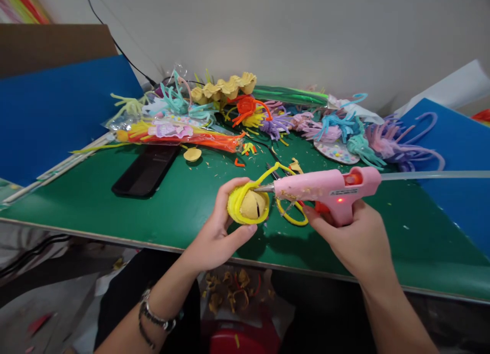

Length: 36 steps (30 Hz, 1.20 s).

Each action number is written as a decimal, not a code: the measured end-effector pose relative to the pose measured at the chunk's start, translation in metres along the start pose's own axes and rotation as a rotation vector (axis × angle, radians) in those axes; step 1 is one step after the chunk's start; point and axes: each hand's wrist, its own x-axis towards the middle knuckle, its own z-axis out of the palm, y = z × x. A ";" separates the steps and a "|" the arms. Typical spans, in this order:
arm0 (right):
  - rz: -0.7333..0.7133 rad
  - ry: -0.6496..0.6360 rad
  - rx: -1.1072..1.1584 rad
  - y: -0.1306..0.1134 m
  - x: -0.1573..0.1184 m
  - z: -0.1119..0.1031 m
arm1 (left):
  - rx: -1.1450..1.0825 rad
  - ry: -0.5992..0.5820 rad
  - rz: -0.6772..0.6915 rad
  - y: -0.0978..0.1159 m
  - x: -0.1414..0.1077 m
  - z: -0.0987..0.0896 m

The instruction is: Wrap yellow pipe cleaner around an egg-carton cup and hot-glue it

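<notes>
My left hand [224, 231] grips a small tan cup-shaped piece [250, 206] with a dark slit, seemingly egg-carton pulp. Yellow pipe cleaner [235, 203] is wound around it, and a loose length arches up and loops down to the right. My right hand [356, 236] is wrapped around the handle of a pink hot glue gun [314, 185] with a lit red light. The gun's metal nozzle reaches the upper edge of the cup piece, by the yellow winding; whether it touches is unclear. A clear glue stick [432, 175] extends from the gun's back.
A black phone [145, 172] lies left on the green table [88, 190]. Behind are a bag of orange and yellow pipe cleaners [184, 134], an egg carton strip [225, 87] and colourful pipe-cleaner bundles [333, 126]. Blue panels [69, 114] stand at both sides. Scissors lie partly hidden behind the gun.
</notes>
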 end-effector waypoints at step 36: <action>-0.077 -0.024 -0.067 -0.009 0.011 -0.007 | -0.025 0.003 0.058 -0.006 0.000 -0.004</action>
